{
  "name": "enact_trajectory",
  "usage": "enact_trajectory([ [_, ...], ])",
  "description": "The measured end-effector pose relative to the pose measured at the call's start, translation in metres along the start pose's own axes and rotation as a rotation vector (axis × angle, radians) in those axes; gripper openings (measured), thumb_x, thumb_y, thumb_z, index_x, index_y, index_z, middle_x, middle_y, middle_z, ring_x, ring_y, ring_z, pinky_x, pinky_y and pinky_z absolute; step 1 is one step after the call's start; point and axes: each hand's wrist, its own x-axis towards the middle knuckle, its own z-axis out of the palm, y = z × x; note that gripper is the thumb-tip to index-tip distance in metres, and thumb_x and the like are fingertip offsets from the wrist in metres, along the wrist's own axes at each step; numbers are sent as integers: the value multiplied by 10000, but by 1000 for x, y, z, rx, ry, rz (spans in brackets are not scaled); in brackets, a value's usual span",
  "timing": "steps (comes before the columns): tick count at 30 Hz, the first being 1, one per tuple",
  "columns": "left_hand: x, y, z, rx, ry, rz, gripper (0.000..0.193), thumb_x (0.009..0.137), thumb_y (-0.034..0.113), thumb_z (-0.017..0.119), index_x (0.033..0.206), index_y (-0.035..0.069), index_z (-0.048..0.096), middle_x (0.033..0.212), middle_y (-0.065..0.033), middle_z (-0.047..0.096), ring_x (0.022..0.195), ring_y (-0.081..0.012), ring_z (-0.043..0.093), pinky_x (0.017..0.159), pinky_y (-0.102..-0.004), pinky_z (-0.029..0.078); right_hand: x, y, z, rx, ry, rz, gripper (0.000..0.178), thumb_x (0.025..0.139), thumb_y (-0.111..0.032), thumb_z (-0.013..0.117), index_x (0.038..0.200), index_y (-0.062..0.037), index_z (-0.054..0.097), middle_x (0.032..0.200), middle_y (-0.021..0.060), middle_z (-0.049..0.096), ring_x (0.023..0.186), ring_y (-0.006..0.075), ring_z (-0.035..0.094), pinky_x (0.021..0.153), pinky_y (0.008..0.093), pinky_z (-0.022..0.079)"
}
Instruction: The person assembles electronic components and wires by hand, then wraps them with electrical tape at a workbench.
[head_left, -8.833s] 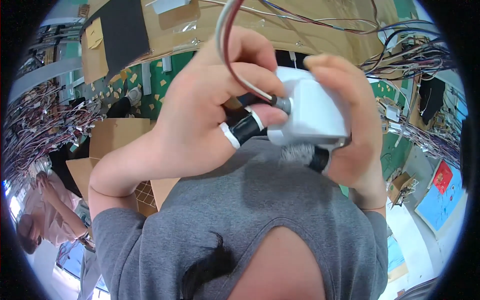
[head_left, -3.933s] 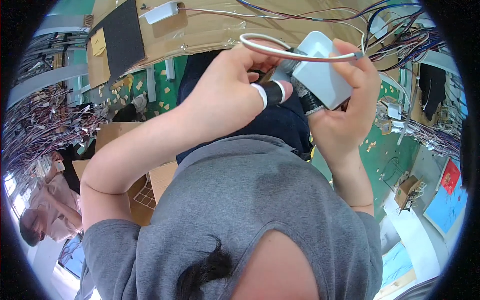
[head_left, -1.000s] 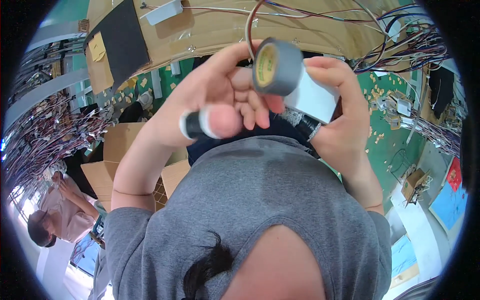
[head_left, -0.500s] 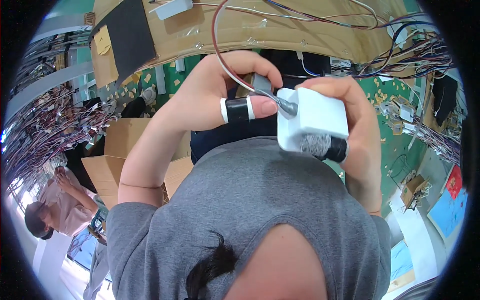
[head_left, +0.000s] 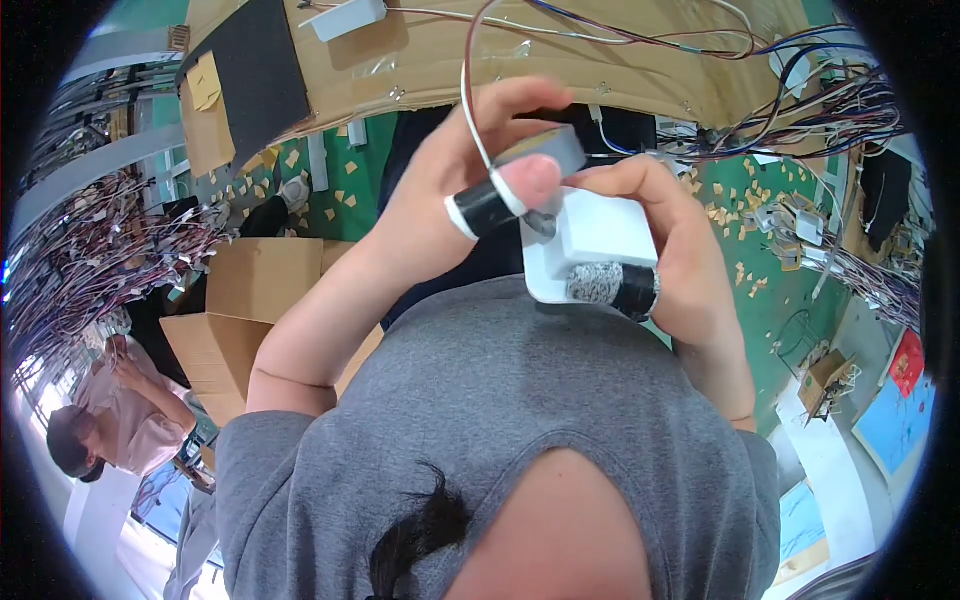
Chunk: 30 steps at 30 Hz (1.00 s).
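Observation:
My right hand [head_left: 690, 245] is wrapped around a white plastic box [head_left: 608, 228] with a wide flange, held in front of my chest. Its thumb wears a grey knit and black tape wrap [head_left: 625, 288]. A roll of grey tape [head_left: 560, 152] sits in my left hand [head_left: 440, 190], between the thumb and the curled fingers; the index finger is raised. Black and white tape bands that thumb, which lies close to the box's left side. There, dark grey tape [head_left: 542, 222] covers the spot where a red and white cable [head_left: 468, 85] meets the box.
A cardboard-covered bench [head_left: 450, 60] carries a second white box [head_left: 345, 18] and loose wires. Wire bundles hang at the left [head_left: 90, 260] and right [head_left: 820, 110]. An open carton [head_left: 240, 340] stands at lower left, near a seated person [head_left: 130, 410]. Scraps litter the green floor.
The white box has shifted left and slightly down. My left hand has turned, raising its index finger, and the tape roll and cable have moved right, with the thumb now over the taped joint.

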Motion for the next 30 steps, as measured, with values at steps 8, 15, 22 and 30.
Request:
enact_trajectory([
  [8,4,25,-33,218,-278,-279,344,732,287,732,891,22,581,763,3,562,688,-62,527,598,-188,413,-6,5,-4,147,118,-110,410,685,-57,730,1021,-14,498,975,76,603,907,121,582,799,277,473],
  [15,-24,29,-16,160,-190,-206,524,902,472,412,745,-5,562,617,-14,535,516,-82,492,470,-201,358,-2,8,3,15,113,-16,406,703,-22,706,1044,-25,486,976,66,601,912,124,579,798,275,468],
  [22,-11,10,-28,747,-74,57,359,806,270,664,603,19,506,593,-18,465,547,-73,446,474,-228,319,3,11,1,-12,21,71,384,685,-86,742,985,-54,503,968,39,598,905,108,570,780,255,458],
  [30,-4,26,-19,359,-169,-420,345,843,323,620,701,21,531,658,19,493,624,-44,456,525,-193,348,4,10,-6,-141,-75,28,427,683,-94,742,1035,-56,503,1004,35,587,921,100,560,814,264,447],
])
